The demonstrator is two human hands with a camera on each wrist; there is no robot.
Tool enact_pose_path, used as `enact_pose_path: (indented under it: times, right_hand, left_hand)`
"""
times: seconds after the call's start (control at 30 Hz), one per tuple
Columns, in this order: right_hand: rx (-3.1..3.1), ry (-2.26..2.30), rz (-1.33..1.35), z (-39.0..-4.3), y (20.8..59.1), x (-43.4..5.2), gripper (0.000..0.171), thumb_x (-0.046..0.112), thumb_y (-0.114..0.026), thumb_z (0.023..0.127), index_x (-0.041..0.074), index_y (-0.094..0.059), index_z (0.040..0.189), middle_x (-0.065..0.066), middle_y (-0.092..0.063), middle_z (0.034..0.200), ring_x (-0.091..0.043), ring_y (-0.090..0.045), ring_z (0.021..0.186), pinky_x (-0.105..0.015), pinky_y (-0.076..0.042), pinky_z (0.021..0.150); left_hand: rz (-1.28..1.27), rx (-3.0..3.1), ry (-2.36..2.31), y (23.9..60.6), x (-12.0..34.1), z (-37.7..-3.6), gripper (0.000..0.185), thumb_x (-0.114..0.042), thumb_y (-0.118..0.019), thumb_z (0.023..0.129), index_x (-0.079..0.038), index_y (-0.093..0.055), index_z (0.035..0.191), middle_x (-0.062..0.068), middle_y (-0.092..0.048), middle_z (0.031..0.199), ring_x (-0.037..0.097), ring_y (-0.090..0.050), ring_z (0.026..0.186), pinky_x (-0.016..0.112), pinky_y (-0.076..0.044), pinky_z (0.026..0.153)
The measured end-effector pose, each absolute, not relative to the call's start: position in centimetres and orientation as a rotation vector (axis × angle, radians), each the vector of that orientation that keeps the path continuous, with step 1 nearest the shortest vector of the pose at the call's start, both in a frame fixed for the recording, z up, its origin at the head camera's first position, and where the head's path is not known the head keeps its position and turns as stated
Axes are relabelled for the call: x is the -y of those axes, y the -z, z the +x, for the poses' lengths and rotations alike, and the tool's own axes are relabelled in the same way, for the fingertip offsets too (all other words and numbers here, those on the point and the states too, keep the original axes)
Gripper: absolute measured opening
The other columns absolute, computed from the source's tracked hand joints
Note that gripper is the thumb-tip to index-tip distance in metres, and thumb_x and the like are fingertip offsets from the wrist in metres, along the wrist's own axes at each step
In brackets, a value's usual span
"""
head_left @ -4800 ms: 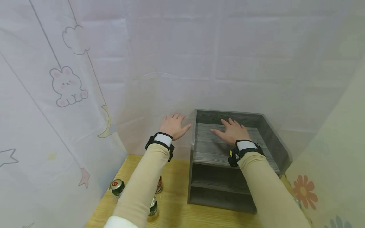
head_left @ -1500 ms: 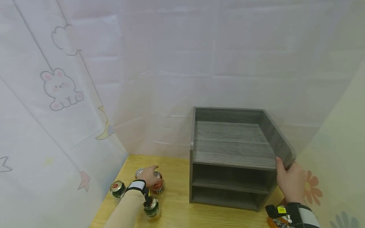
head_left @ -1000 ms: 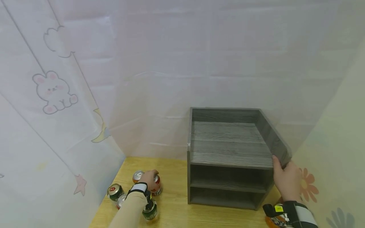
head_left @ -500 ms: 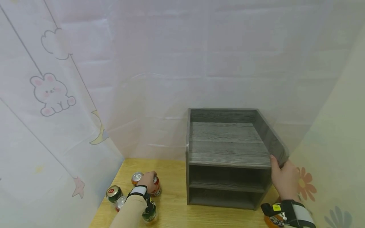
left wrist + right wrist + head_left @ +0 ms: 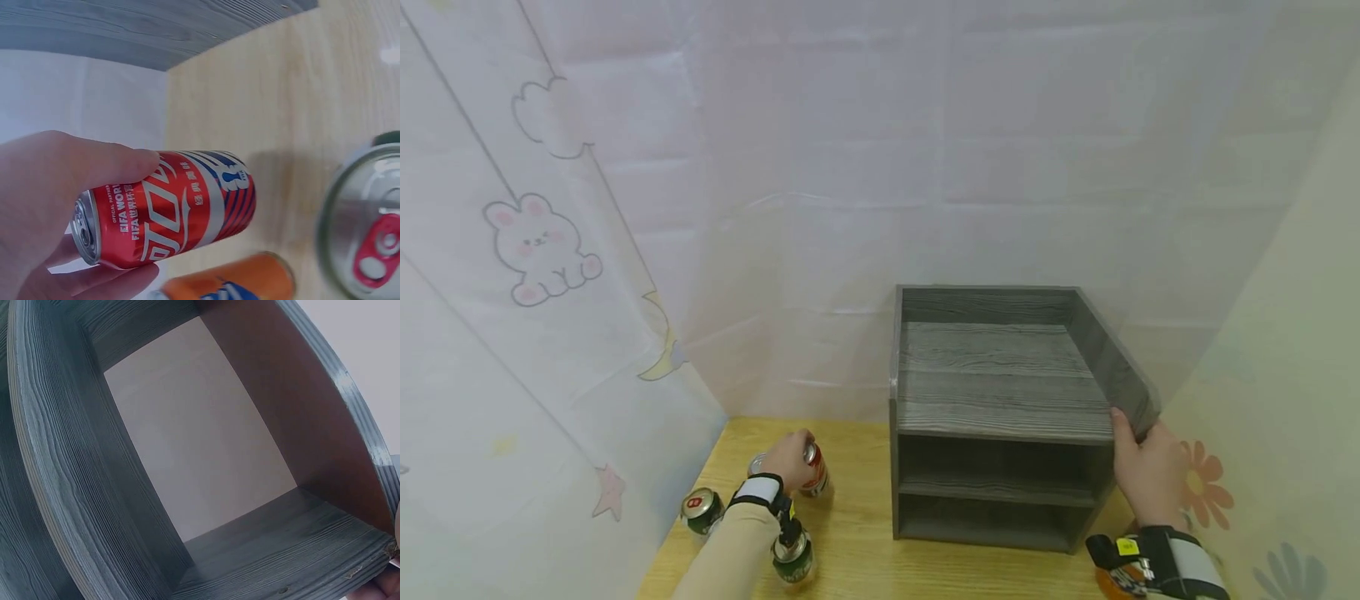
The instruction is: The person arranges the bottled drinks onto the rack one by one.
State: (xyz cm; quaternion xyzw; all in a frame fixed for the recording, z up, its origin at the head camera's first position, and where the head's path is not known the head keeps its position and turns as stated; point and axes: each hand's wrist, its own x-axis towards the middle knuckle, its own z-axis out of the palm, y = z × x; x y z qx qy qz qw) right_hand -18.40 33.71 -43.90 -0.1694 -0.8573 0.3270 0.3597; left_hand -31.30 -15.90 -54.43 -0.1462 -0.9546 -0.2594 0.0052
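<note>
My left hand (image 5: 790, 461) grips a red soda can (image 5: 817, 477), thumb on one side and fingers on the other. In the left wrist view the red can (image 5: 181, 206) tilts, its lid toward my palm, and seems held just off the table. An orange can (image 5: 237, 278) lies close beside it in that view. My right hand (image 5: 1152, 475) holds the front edge of the right side panel of a grey wooden shelf unit (image 5: 1000, 383), thumb on the inner face. The right wrist view shows the shelf's compartment wall (image 5: 269, 394) and only fingertips at the edge.
Green cans (image 5: 793, 562) stand nearest my left forearm, one more green can (image 5: 702, 508) by the left wall. An orange item (image 5: 1118, 582) is partly hidden under my right wrist. Printed sheets (image 5: 820, 208) surround the wooden table (image 5: 857, 500).
Earlier both hands were stretched forward with spread fingers. Then the left hand took hold of the red can and has just raised and tilted it; the right hand took the shelf's side panel.
</note>
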Motion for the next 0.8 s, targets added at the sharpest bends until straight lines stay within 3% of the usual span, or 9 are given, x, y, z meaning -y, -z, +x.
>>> enact_pose_path:
  times: [0.8]
  right_hand:
    - [2.201,-0.814,-0.449,-18.3,43.8,-33.5,0.052,0.026,-0.057,0.103,0.002,-0.040,0.060,-0.008,-0.036,0.053,-0.023,-0.035,0.044,-0.034,-0.024,0.040]
  left_hand:
    - [-0.505,2.834,0.882,45.7,14.7,-30.9,0.059,-0.004,-0.085,0.075,-0.001,-0.061,0.129,0.020,-0.058,0.118,0.035,-0.064,0.102,0.047,-0.056,0.081]
